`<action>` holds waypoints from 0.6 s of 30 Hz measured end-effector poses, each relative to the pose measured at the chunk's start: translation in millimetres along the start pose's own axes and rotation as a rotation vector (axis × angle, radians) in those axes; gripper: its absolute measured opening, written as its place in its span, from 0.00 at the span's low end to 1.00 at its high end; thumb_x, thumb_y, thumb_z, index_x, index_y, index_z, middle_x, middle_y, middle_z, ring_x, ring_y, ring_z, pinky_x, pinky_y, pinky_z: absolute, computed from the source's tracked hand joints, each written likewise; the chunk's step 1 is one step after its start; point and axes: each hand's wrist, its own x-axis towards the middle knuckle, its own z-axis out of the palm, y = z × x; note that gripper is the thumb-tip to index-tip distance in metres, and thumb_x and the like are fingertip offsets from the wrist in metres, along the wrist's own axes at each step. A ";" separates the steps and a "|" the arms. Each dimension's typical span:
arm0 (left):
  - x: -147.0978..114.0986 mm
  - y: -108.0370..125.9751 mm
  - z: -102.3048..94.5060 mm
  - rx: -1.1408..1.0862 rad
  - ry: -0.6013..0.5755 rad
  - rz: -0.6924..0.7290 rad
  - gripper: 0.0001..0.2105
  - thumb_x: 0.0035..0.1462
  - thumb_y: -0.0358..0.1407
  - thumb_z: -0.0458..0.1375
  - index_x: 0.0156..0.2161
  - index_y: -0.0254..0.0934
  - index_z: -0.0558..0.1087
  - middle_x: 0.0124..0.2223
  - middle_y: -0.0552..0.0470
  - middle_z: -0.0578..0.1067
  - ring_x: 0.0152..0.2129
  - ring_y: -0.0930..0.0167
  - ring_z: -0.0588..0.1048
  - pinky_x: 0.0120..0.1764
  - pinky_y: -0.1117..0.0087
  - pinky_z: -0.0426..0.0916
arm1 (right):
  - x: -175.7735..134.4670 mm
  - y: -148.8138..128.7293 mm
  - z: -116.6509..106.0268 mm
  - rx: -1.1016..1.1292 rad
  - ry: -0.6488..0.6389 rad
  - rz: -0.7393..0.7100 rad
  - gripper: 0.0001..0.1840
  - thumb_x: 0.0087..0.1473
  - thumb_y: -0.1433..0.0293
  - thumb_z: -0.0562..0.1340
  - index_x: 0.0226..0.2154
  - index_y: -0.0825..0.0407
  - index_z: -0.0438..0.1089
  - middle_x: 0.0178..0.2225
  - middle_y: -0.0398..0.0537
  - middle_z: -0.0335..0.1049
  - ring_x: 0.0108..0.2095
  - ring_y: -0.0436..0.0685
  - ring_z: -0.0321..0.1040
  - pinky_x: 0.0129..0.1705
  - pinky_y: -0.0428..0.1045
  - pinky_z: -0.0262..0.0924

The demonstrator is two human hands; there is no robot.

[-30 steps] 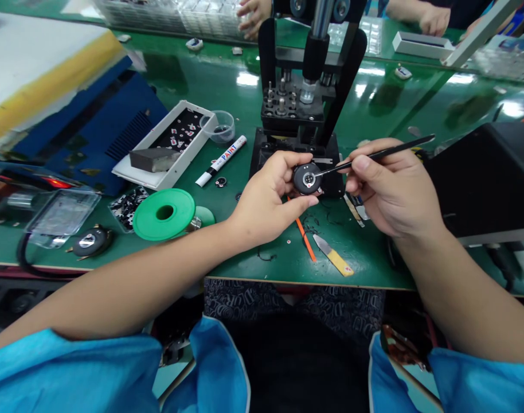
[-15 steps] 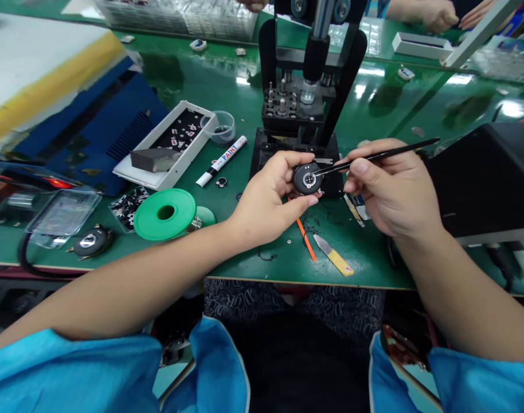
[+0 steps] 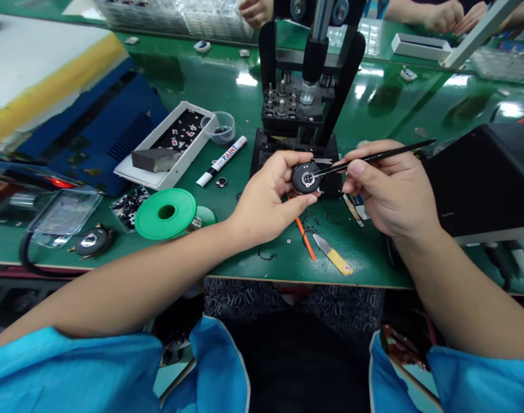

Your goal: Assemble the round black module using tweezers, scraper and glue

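My left hand is closed around the edge of a round black watch case, its back turned up toward me, with a pale ring and small dots at the centre. Between the fingers of my right hand is a pair of black tweezers, slanting down to the left. Their tips touch or hover just over the ring; I cannot tell which. Behind both hands stands a black hand press. Below them lie an orange stick and a small blade with a yellow handle.
Left of my hands are a paint marker, a white tray of small parts, a clear cup and a green spool. Another watch case lies further left. A black box stands right. Across the bench, other people's hands work.
My hands and the watch case have barely shifted, with the tweezers still at its centre. At the top, another person's hand has come further into view.
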 end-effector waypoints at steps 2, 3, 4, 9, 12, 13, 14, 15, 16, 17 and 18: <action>-0.4 -0.6 -0.2 0.003 -0.007 0.016 0.26 0.64 0.31 0.70 0.64 0.42 0.68 0.55 0.48 0.83 0.51 0.63 0.87 0.57 0.57 0.86 | 0.5 0.3 -1.1 -0.010 -0.013 0.002 0.20 0.52 0.53 0.85 0.39 0.45 0.83 0.35 0.40 0.80 0.27 0.48 0.74 0.29 0.46 0.73; -0.7 -1.1 -0.2 0.007 -0.012 0.025 0.26 0.64 0.31 0.70 0.64 0.42 0.69 0.56 0.47 0.83 0.52 0.62 0.87 0.58 0.56 0.86 | 0.8 0.4 -1.7 -0.013 -0.019 0.003 0.20 0.53 0.53 0.85 0.39 0.45 0.83 0.35 0.40 0.79 0.27 0.48 0.74 0.29 0.46 0.73; -1.0 -1.7 -0.2 0.014 -0.014 0.034 0.26 0.65 0.31 0.69 0.64 0.42 0.69 0.56 0.47 0.83 0.53 0.62 0.87 0.58 0.56 0.86 | 1.1 0.4 -2.3 -0.016 -0.025 0.006 0.20 0.53 0.53 0.85 0.39 0.45 0.83 0.34 0.40 0.79 0.27 0.48 0.74 0.29 0.46 0.73; -2.4 -4.0 0.7 0.070 -0.012 0.058 0.25 0.66 0.29 0.67 0.65 0.42 0.71 0.61 0.46 0.81 0.55 0.61 0.86 0.61 0.54 0.84 | 3.2 -0.4 -4.5 -0.027 -0.032 0.008 0.22 0.50 0.52 0.86 0.37 0.46 0.82 0.31 0.40 0.78 0.26 0.50 0.73 0.29 0.48 0.73; -2.7 -4.0 0.6 0.117 -0.029 0.076 0.25 0.66 0.29 0.66 0.66 0.42 0.72 0.64 0.45 0.80 0.59 0.59 0.84 0.62 0.53 0.84 | 4.3 -1.5 -5.6 -0.022 -0.047 0.027 0.22 0.49 0.52 0.86 0.36 0.46 0.82 0.31 0.40 0.79 0.25 0.49 0.73 0.28 0.47 0.72; -2.8 -4.1 0.4 0.138 -0.030 0.080 0.25 0.66 0.28 0.65 0.66 0.43 0.72 0.65 0.45 0.80 0.60 0.58 0.84 0.61 0.53 0.84 | 4.5 -1.8 -5.9 -0.022 -0.055 0.034 0.22 0.49 0.53 0.86 0.36 0.46 0.82 0.31 0.40 0.79 0.25 0.49 0.73 0.28 0.47 0.72; -2.8 -4.3 0.0 0.161 -0.030 0.082 0.25 0.66 0.28 0.65 0.66 0.43 0.72 0.65 0.45 0.80 0.61 0.58 0.83 0.60 0.53 0.84 | 4.5 -2.1 -6.2 -0.021 -0.064 0.040 0.21 0.49 0.53 0.86 0.36 0.46 0.82 0.32 0.41 0.79 0.26 0.49 0.73 0.28 0.47 0.72; -2.9 -4.6 -0.4 0.183 -0.029 0.082 0.26 0.66 0.28 0.65 0.67 0.43 0.72 0.65 0.46 0.80 0.61 0.57 0.83 0.60 0.53 0.85 | 4.4 -2.3 -6.4 -0.019 -0.074 0.044 0.21 0.50 0.53 0.86 0.36 0.46 0.82 0.32 0.41 0.80 0.26 0.49 0.73 0.28 0.47 0.72; -2.9 -4.9 -1.0 0.204 -0.030 0.081 0.26 0.65 0.29 0.64 0.67 0.44 0.72 0.65 0.46 0.80 0.61 0.57 0.83 0.59 0.53 0.85 | 4.2 -2.5 -6.5 -0.018 -0.081 0.047 0.21 0.50 0.54 0.86 0.35 0.46 0.83 0.32 0.41 0.80 0.26 0.49 0.73 0.29 0.47 0.72; -3.0 -5.3 -1.5 0.225 -0.028 0.080 0.27 0.66 0.29 0.64 0.68 0.44 0.72 0.65 0.47 0.80 0.60 0.57 0.83 0.59 0.52 0.85 | 3.9 -2.7 -6.4 -0.018 -0.087 0.046 0.20 0.50 0.54 0.86 0.35 0.46 0.83 0.32 0.41 0.80 0.26 0.49 0.73 0.29 0.47 0.72; -3.2 -5.6 -2.0 0.246 -0.026 0.079 0.27 0.66 0.29 0.64 0.68 0.45 0.72 0.65 0.47 0.81 0.60 0.57 0.83 0.59 0.51 0.85 | 3.6 -2.9 -6.3 -0.020 -0.089 0.043 0.20 0.50 0.54 0.86 0.35 0.46 0.83 0.32 0.41 0.80 0.26 0.49 0.74 0.29 0.47 0.72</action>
